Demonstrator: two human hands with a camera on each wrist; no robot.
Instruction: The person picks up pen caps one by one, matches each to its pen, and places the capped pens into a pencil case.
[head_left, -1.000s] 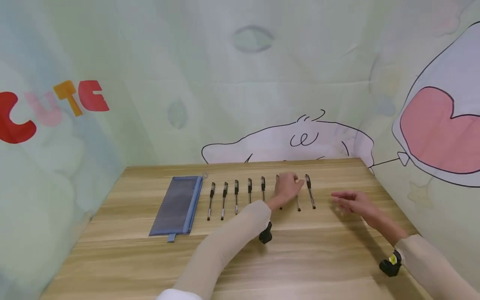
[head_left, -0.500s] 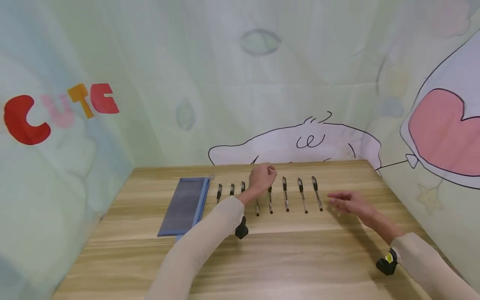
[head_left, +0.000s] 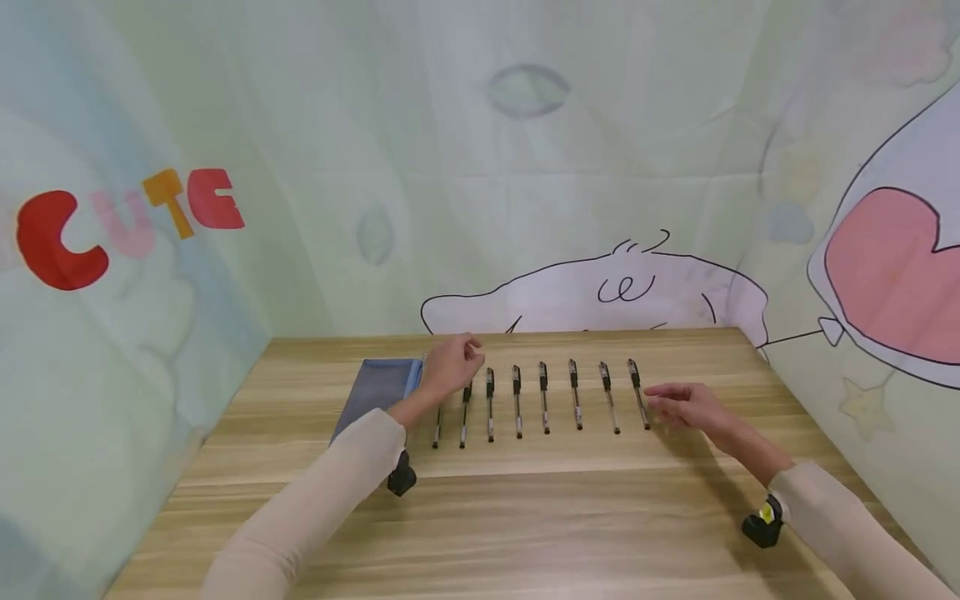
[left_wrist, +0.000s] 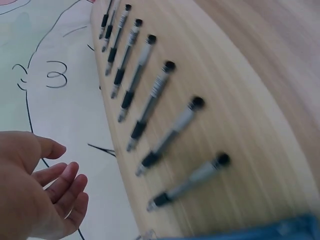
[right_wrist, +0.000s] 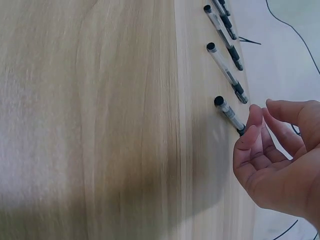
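Several capped gel pens with clear barrels and black ends lie in a spaced row on the wooden table [head_left: 525, 525]. My left hand [head_left: 448, 367] is above the row's left end, partly covering the two leftmost pens. Its fingers are loosely bent with nothing between them; the left wrist view shows the hand [left_wrist: 42, 192] apart from the nearest pen [left_wrist: 192, 182]. Beside the rightmost pen [head_left: 639, 396] hovers my right hand [head_left: 690, 407], its fingers loosely curled and holding nothing. A blue-edged grey mesh zip pouch [head_left: 367, 392] lies left of the pens, partly hidden by the left forearm.
Behind the table hangs a pale printed backdrop [head_left: 315, 208] with coloured letters and a cartoon figure. A black wrist camera [head_left: 402, 475] sits on the left wrist, another camera [head_left: 762, 527] on the right.
My left hand has moved leftward along the row, from the pens near its right end to those beside the pouch. The right hand has stayed nearly still. The head view has shifted slightly.
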